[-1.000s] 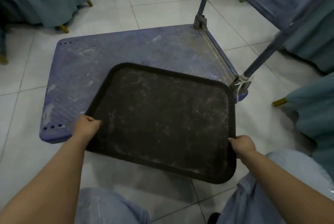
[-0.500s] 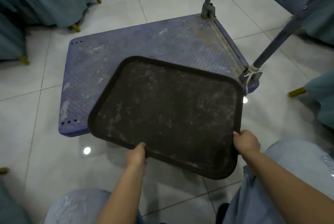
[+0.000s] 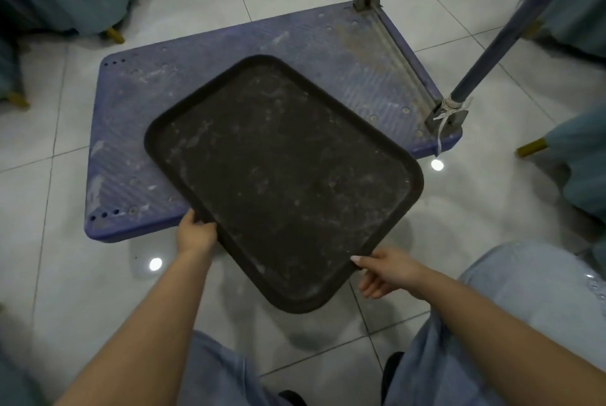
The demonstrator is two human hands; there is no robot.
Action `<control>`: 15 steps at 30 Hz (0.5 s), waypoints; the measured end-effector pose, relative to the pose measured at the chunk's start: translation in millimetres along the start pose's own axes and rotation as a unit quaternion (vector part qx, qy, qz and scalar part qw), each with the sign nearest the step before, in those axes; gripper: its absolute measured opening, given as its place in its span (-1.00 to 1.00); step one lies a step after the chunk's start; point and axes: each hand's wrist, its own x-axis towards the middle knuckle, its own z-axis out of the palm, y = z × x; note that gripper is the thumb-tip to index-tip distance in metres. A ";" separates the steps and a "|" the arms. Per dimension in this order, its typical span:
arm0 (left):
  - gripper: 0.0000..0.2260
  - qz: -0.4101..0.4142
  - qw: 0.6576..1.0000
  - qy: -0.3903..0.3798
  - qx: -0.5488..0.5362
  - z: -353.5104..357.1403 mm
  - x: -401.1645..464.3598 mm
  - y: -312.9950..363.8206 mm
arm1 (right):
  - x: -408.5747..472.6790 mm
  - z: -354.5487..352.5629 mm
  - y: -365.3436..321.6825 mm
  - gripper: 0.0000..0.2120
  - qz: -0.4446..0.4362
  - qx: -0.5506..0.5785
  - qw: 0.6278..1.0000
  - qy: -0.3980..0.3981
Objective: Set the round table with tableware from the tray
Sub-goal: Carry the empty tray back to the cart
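Two hands on one dark tray (image 3: 285, 176), and nothing's on it besides scuffs and smudges. The left hand (image 3: 196, 235) grips the near-left edge, fingers wrapped over the rim. The right hand (image 3: 385, 269) has its thumb on the near-right edge with fingers underneath, looks like a pinch, though they're partly hidden. The tray sits turned at an angle, far end over the blue cart (image 3: 229, 54), near corner sticking out above the tiled floor (image 3: 49, 274) by the person's knees.

Dark tray (image 3: 282, 176) (scuffed, bare) in left hand (image 3: 196, 236) & right hand (image 3: 385, 271), over blue cart (image 3: 137, 130).
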 end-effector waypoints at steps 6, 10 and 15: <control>-0.74 -0.026 0.993 -0.083 0.082 -8.7 1.6 0.4 | -2.1 -34.4 -42.8 -0.62 -0.090 -0.186 0.978 0.030; -0.73 -0.107 0.977 -0.171 0.076 -4.3 -16.3 -1.8 | 14.7 -85.0 -88.4 -0.76 -0.233 -0.320 0.840 0.370; -0.81 -0.159 0.952 -0.231 0.121 -13.0 -28.2 -6.1 | 45.4 -132.3 -97.6 -0.56 -0.153 -0.486 0.724 0.465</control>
